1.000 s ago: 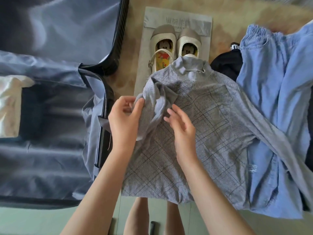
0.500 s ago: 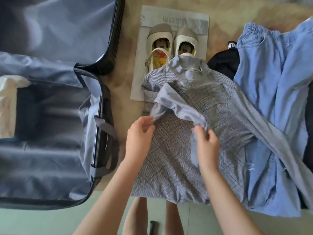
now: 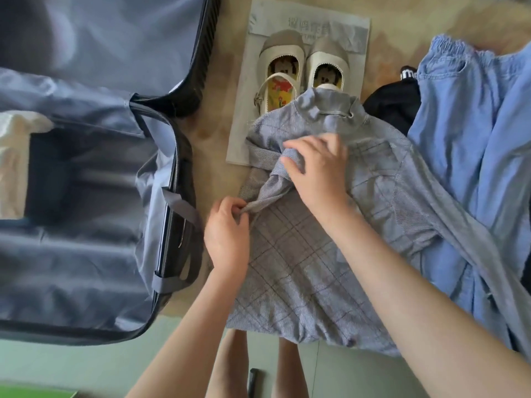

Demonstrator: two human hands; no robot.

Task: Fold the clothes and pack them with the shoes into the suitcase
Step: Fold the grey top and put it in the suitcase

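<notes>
The suitcase [image 3: 86,254] lies open on the floor at the left, and nothing from the pile at the right has gone into it yet. Half a second ago the left hand [image 3: 227,234] held the sleeve [image 3: 270,191] up near the shoulder; now its grip is closed on the cuff end, pinched at the left edge of the top [image 3: 301,268]. The sleeve, which then ran across the chest to the right, now slants down from the shoulder to that pinch. The right hand [image 3: 319,168] has let go of the cuff and moved up, and its grip now nips the sleeve's fold just below the collar. This suggests the first sleeve is being laid along the top's own side, an early fold, with the other sleeve [image 3: 459,225] not yet brought in and lying over the jeans [image 3: 474,124]. The suitcase is cut off at the left and top, and the white thing [image 3: 14,156] inside it cannot be identified. The collar covers the heels of the shoes [image 3: 301,70], which stand on a sheet [image 3: 310,27] with blurred print. The black garment [image 3: 393,107] is mostly buried. The jeans and the far cuff run out of view at the right.
</notes>
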